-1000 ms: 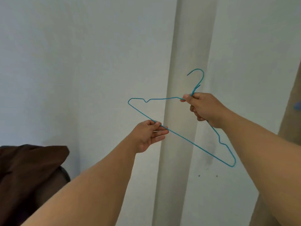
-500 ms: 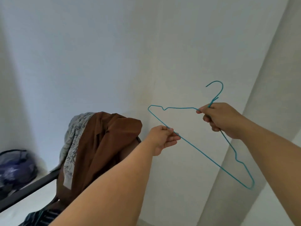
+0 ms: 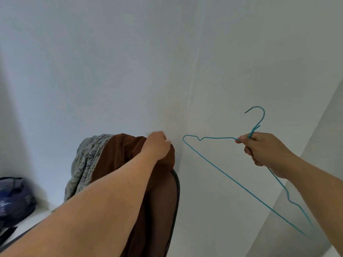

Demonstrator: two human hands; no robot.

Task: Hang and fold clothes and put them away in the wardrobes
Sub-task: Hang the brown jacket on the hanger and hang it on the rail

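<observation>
Teal wire is catching the light as a person is holding a thin hanger [image 3: 230,172] in the air before a pale wall [image 3: 130,62]. The right hand [image 3: 263,148] is gripping the hanger at the twisted neck just under its hook, fingers curled round the wire, and the frame is slanting down and to the right, touching nothing else. The left hand [image 3: 157,145] is reaching across to a brown garment [image 3: 118,154] draped over the dark chair back [image 3: 176,191], fingers curled onto the top edge of the cloth. A grey patterned garment [image 3: 85,164] is lying just beside the brown one, to its left. A dark blue bag [image 3: 14,199] is sitting well apart at the far left.
</observation>
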